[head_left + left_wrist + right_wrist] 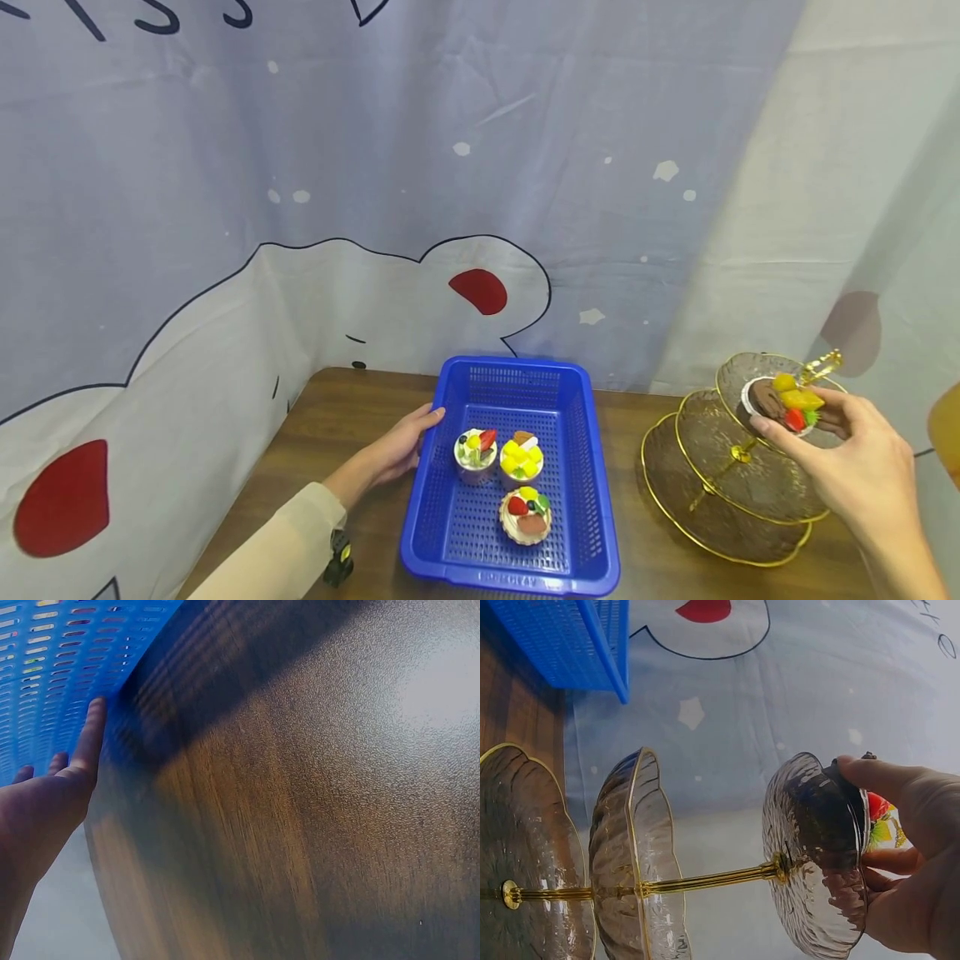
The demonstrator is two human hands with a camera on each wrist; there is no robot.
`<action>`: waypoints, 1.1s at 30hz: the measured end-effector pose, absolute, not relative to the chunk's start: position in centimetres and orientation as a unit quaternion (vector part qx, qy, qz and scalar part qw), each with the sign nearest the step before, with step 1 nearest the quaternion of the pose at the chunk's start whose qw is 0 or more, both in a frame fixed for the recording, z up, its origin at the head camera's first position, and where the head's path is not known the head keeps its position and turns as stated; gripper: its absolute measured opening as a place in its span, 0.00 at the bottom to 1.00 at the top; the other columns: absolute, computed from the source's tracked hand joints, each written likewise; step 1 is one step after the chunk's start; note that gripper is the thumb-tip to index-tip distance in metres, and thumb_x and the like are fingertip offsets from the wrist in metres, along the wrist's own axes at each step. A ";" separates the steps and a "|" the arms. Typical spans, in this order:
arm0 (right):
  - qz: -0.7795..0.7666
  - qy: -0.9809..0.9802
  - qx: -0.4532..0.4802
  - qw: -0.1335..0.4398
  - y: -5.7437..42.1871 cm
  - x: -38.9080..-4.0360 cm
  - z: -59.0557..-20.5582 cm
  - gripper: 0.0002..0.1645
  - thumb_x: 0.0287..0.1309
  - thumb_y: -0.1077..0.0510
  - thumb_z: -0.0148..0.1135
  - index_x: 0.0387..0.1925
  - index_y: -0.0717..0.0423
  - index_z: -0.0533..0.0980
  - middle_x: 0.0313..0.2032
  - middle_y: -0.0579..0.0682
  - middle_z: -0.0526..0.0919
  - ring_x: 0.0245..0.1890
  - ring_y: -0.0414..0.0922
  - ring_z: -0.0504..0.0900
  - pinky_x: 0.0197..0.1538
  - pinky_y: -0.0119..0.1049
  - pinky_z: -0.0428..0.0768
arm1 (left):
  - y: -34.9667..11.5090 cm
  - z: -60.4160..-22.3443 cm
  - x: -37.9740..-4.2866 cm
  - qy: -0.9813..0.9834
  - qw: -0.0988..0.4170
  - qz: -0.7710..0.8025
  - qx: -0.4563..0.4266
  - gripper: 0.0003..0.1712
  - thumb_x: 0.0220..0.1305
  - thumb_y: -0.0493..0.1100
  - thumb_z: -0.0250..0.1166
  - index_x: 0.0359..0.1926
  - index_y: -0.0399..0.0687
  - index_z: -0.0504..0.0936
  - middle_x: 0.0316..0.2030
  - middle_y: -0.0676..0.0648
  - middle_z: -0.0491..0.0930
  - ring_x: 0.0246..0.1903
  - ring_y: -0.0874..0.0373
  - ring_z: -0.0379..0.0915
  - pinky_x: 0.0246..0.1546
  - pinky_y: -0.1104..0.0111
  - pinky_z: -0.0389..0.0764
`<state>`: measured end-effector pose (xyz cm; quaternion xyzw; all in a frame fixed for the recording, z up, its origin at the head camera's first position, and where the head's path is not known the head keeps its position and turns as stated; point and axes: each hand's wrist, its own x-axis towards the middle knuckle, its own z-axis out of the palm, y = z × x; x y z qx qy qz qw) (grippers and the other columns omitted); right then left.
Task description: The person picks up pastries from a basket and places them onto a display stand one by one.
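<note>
In the head view my right hand holds a chocolate fruit cupcake between thumb and fingers, at the top plate of a three-tier cake stand. The right wrist view shows the dark cup through the clear top plate, with the right hand around it. My left hand holds the left side of a blue plastic basket, a digit over the rim. From the left wrist, fingers lie along its outer wall. Inside are two fruit-topped cups and a fruit tart.
Basket and stand are on a brown wooden table. A printed curtain hangs behind and along the left. The stand's gold-rimmed tiers widen downward, and a gold handle rises from the top plate.
</note>
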<state>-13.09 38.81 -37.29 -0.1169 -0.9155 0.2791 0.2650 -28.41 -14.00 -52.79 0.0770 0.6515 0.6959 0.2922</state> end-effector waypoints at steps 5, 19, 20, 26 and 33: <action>0.270 -0.921 -0.115 0.256 38.8 -13.1 -37.3 0.47 0.50 0.40 0.84 0.65 0.60 0.77 0.52 0.57 0.84 0.41 0.14 0.58 0.46 0.41 0.64 | -14.0 -52.7 -28.5 0.648 0.291 0.699 0.078 0.38 0.86 0.59 0.47 0.84 0.49 0.49 0.74 0.28 0.65 0.66 0.39 0.76 0.60 0.43 0.82; 0.277 -0.916 -0.123 0.262 38.9 -13.0 -37.4 0.44 0.52 0.40 0.84 0.63 0.61 0.79 0.54 0.61 0.85 0.40 0.14 0.59 0.43 0.34 0.62 | -13.9 -53.3 -28.6 0.645 0.286 0.705 0.070 0.38 0.85 0.58 0.48 0.84 0.48 0.49 0.74 0.28 0.66 0.65 0.41 0.77 0.59 0.44 0.83; 0.274 -0.918 -0.117 0.262 38.8 -13.1 -37.4 0.44 0.52 0.41 0.84 0.63 0.62 0.78 0.55 0.65 0.84 0.41 0.13 0.59 0.43 0.34 0.62 | -13.9 -53.3 -28.6 0.645 0.286 0.705 0.069 0.38 0.85 0.58 0.48 0.84 0.48 0.49 0.74 0.28 0.66 0.65 0.40 0.76 0.59 0.44 0.83; 0.259 -0.926 -0.097 0.256 38.6 -13.1 -37.4 0.46 0.53 0.41 0.83 0.64 0.65 0.77 0.56 0.67 0.81 0.45 0.25 0.67 0.46 0.43 0.67 | -13.9 -53.2 -28.5 0.648 0.288 0.702 0.068 0.39 0.85 0.59 0.48 0.84 0.48 0.49 0.75 0.29 0.65 0.68 0.38 0.73 0.61 0.43 0.82; 0.263 -0.927 -0.073 0.258 38.2 -12.8 -37.5 0.49 0.54 0.43 0.83 0.66 0.70 0.73 0.57 0.70 0.77 0.55 0.68 0.75 0.52 0.67 0.68 | -13.9 -53.0 -28.4 0.652 0.284 0.700 0.068 0.38 0.85 0.58 0.48 0.84 0.48 0.49 0.74 0.28 0.66 0.67 0.37 0.75 0.60 0.42 0.82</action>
